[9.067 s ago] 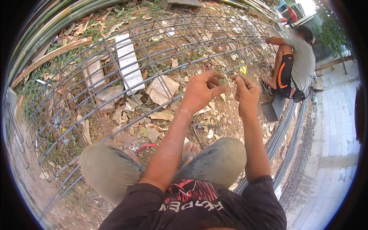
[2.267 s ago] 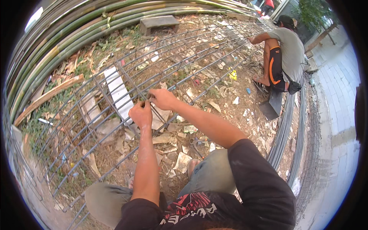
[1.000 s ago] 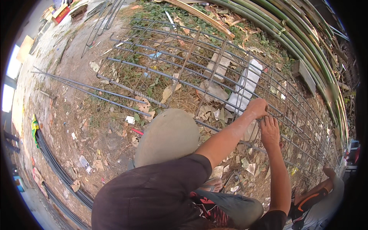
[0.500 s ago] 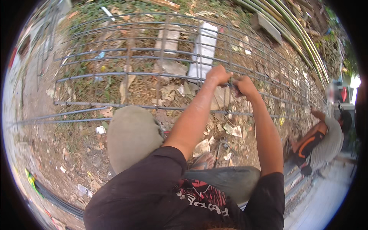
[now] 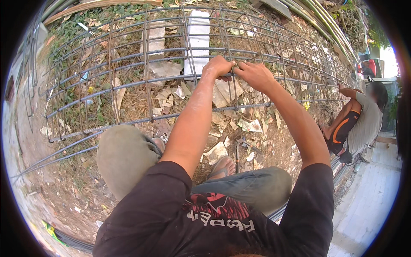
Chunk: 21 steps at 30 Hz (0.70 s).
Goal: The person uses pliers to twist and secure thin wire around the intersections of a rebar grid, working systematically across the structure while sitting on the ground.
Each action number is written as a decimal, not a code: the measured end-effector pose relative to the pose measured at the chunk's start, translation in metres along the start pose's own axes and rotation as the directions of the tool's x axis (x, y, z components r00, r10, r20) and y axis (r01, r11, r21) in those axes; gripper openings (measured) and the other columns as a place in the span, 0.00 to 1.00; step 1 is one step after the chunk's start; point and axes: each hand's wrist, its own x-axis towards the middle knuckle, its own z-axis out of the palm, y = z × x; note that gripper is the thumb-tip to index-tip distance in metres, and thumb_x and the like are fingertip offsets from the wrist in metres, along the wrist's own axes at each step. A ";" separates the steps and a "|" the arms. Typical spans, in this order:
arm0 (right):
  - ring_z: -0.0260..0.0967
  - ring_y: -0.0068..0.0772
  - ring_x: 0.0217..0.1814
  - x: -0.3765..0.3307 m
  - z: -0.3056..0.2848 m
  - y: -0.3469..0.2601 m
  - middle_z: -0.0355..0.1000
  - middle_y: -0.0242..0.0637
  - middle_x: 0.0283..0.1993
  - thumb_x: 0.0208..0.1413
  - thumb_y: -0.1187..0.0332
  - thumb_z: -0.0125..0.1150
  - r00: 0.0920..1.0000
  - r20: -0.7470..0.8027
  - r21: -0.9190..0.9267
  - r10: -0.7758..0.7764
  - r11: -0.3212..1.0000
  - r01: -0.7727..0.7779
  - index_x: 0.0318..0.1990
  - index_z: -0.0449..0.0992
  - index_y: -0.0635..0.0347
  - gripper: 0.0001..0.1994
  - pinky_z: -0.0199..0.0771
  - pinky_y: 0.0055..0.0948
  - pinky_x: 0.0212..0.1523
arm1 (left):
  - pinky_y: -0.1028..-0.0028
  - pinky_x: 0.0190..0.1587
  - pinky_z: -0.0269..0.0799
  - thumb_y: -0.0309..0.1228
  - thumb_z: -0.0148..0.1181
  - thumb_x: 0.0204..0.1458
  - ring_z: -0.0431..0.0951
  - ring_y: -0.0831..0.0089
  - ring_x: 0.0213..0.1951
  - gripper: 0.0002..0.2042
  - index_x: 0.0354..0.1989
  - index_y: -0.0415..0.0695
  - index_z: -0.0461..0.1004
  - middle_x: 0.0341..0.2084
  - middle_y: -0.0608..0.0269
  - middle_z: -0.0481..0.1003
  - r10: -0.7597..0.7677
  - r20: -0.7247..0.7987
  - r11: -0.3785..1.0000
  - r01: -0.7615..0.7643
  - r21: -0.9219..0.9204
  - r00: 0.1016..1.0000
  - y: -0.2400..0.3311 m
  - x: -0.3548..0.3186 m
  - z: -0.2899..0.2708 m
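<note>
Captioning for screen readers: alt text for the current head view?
A bare left hand and right hand, close together, touch a long steel rebar cage over littered ground. A white slab shows through its bars, and a grey-shirted co-worker is low down at the right.

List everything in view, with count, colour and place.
Rebar cage: one, grey and rusty brown, spanning the ground ahead
White block: one, white, beneath the cage, top middle
Slabs: several, greyish tan, beneath the cage
Plank: one, brown, top left
Bamboo poles: several, green, top right
Co-worker: one, grey shirt, far right
Paper-like scraps: many, tan, across the ground
Pale blockwork: one expanse, whitish, lower right
Green-and-yellow piece: one, kind unclear, lower left
Knees: two, grey-green trousers, lower middle
Shirt: one, black with red and white print, bottom
Left grip: one, bare, at a cage joint
Right grip: one, bare, at the same joint
</note>
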 end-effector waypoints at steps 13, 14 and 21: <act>0.79 0.41 0.34 0.016 0.034 0.001 0.78 0.41 0.30 0.59 0.63 0.57 0.918 0.105 0.553 0.382 0.745 -0.373 0.32 0.79 0.59 0.11 0.77 0.41 0.33 | 0.75 0.30 0.77 0.47 0.52 0.63 0.84 0.72 0.26 0.23 0.35 0.36 0.83 0.26 0.58 0.84 0.023 0.009 0.999 -0.023 0.031 1.000 0.009 0.000 0.006; 0.76 0.35 0.28 0.018 0.033 -0.004 0.75 0.38 0.26 0.60 0.62 0.59 0.762 0.403 0.786 0.506 0.235 -0.572 0.31 0.78 0.61 0.12 0.74 0.37 0.28 | 0.74 0.30 0.77 0.48 0.52 0.63 0.84 0.73 0.26 0.23 0.34 0.37 0.83 0.26 0.59 0.84 0.009 -0.016 0.997 -0.007 0.073 1.000 0.009 0.001 0.005; 0.73 0.39 0.25 -0.059 0.015 -0.066 0.76 0.43 0.27 0.62 0.60 0.60 0.749 0.237 0.878 0.619 0.193 -0.437 0.33 0.78 0.67 0.16 0.72 0.41 0.29 | 0.71 0.32 0.75 0.50 0.52 0.61 0.82 0.74 0.26 0.24 0.29 0.41 0.84 0.22 0.62 0.83 -0.001 -0.039 0.991 0.006 0.137 0.999 0.003 -0.001 -0.003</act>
